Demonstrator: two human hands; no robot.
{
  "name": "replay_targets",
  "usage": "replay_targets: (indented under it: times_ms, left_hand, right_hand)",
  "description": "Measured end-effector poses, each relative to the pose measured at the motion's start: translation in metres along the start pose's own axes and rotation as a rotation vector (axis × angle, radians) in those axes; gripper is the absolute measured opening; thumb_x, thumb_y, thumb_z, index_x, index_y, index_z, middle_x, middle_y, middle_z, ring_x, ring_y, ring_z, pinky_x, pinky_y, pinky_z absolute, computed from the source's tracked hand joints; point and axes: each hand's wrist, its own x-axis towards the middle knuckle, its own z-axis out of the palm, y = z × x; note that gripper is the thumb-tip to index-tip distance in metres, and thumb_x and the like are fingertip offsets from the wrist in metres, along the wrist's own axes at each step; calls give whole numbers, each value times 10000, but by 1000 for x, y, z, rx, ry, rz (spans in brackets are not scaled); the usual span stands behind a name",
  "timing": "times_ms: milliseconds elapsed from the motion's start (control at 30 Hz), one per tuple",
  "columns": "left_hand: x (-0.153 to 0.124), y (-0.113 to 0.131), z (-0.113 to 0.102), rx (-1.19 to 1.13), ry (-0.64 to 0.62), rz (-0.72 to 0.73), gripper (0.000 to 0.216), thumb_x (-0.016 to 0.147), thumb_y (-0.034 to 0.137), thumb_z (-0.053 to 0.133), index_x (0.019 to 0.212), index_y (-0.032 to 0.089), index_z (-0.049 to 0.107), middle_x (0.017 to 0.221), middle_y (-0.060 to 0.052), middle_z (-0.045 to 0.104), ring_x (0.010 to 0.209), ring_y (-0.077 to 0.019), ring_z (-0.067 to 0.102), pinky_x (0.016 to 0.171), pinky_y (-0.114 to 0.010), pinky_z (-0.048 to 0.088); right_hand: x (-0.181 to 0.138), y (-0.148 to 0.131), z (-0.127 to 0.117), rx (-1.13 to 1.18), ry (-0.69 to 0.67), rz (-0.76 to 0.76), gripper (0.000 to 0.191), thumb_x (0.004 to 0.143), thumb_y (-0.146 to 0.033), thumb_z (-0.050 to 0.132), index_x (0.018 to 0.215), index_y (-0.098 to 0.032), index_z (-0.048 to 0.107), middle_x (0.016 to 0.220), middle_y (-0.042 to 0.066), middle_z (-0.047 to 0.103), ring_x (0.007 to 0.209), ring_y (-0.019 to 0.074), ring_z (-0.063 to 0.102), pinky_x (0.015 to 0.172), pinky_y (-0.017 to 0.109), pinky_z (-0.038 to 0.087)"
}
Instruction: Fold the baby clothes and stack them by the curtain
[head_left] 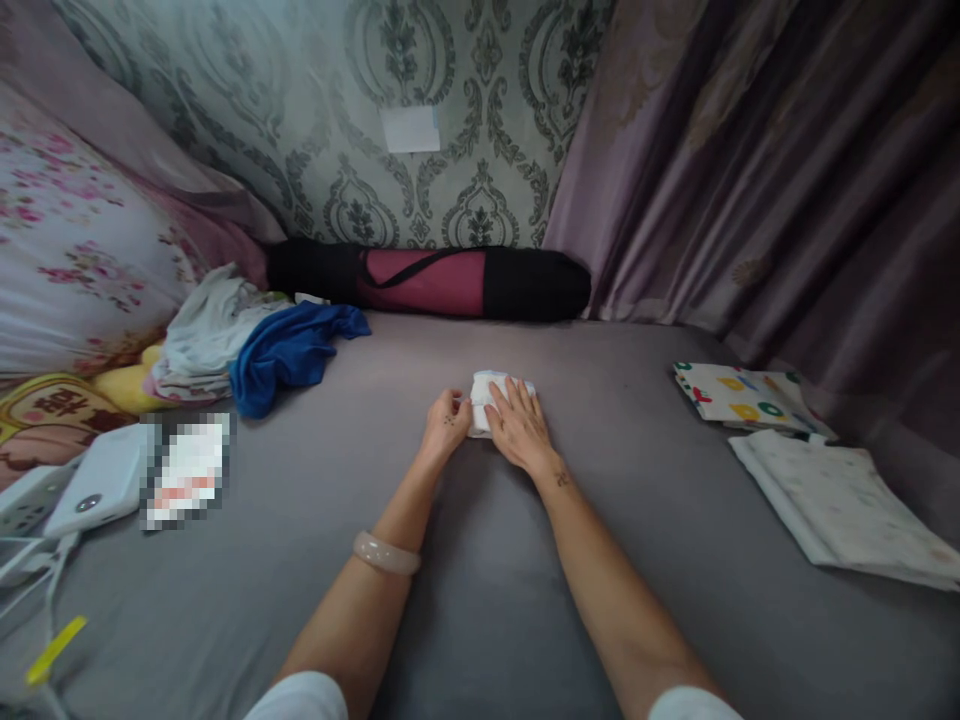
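A small white folded cloth, perhaps a garment or a diaper, lies on the grey sheet in the middle of the head view. My right hand rests flat on its top and right side, fingers spread, hiding much of it. At the cloth's left edge is my left hand, its fingers curled and seemingly pinching that edge. Exactly how the left fingertips meet the cloth is partly hidden.
On the right lie a colourful patterned folded cloth and a pale folded cloth. A blue cloth, a white power bank with cables and a floral pillow are on the left. A black and maroon long bag lines the wall.
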Motion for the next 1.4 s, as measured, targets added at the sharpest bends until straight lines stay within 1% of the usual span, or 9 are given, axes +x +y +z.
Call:
replay_targets:
  times_ms: [267, 500, 567, 700, 800, 933, 1133, 1300, 1400]
  left_hand:
    - [-3, 7, -8, 13, -30, -38, 266, 854, 208, 503, 1086, 136, 609, 910, -116, 688, 901, -215, 636, 837, -340, 467]
    - [2, 3, -11, -40, -12, -64, 260, 822, 172, 501, 1052, 154, 622, 870, -104, 685, 901, -218, 640, 827, -336, 469]
    - [5, -1, -12, -49, 4, -69, 258, 819, 170, 500, 1046, 155, 622, 877, -107, 684, 898, -216, 641, 828, -334, 468]
    - [11, -8, -16, -91, 42, -89, 272, 826, 185, 489, 1066, 137, 609, 905, -123, 681, 871, -212, 645, 806, -333, 478]
    - [14, -15, -18, -130, 62, -97, 284, 835, 195, 473, 1081, 128, 598, 914, -131, 679, 855, -204, 646, 797, -333, 488]
    - [19, -25, -18, -172, 67, -116, 286, 848, 201, 458, 1100, 149, 583, 941, -131, 678, 882, -196, 652, 780, -319, 500]
    - [19, -26, -17, -175, 46, -123, 278, 853, 211, 460, 1094, 141, 580, 967, -142, 682, 889, -195, 659, 784, -311, 501]
    - [16, -20, -17, -176, 37, -113, 270, 849, 199, 456, 1070, 127, 594, 966, -145, 683, 876, -194, 658, 790, -304, 494]
    - [15, -17, -16, -154, 29, -86, 263, 856, 205, 446, 1055, 134, 603, 952, -136, 685, 870, -195, 656, 790, -308, 489]
  right_hand:
    - [0, 2, 7, -44, -124, 53, 569, 988, -460, 245, 1502, -223, 302, 1572, 130, 227, 1452, 308, 135, 1144, 508, 127]
    - [11, -3, -10, -17, -308, 123, 602, 976, -509, 234, 1503, -227, 296, 1579, 133, 192, 1448, 333, 143, 1118, 591, 102]
    - [16, -7, -16, -53, -264, 86, 585, 974, -491, 265, 1463, -193, 384, 1552, 153, 270, 1431, 331, 209, 1119, 596, 75]
    - [22, -27, -15, -108, -29, -68, 536, 995, -400, 234, 1413, -139, 445, 1528, 144, 332, 1431, 260, 223, 1154, 508, 42]
    - [24, -41, -2, -98, -87, -113, 537, 994, -420, 245, 1427, -161, 427, 1541, 121, 313, 1439, 259, 199, 1151, 510, 68]
    - [26, -49, 14, -102, -161, -75, 504, 975, -416, 317, 1380, -170, 488, 1530, 134, 333, 1425, 285, 227, 1129, 529, 140]
    - [26, -47, 23, -101, -109, -68, 448, 962, -374, 363, 1331, -194, 541, 1512, 115, 372, 1417, 264, 241, 1136, 498, 131]
    - [30, -37, 10, 18, -197, -57, 522, 993, -419, 236, 1420, -202, 442, 1542, 97, 319, 1439, 245, 206, 1146, 504, 123]
    - [28, -25, -4, 8, -94, -18, 534, 999, -390, 199, 1464, -191, 368, 1569, 103, 251, 1454, 241, 156, 1152, 528, 61]
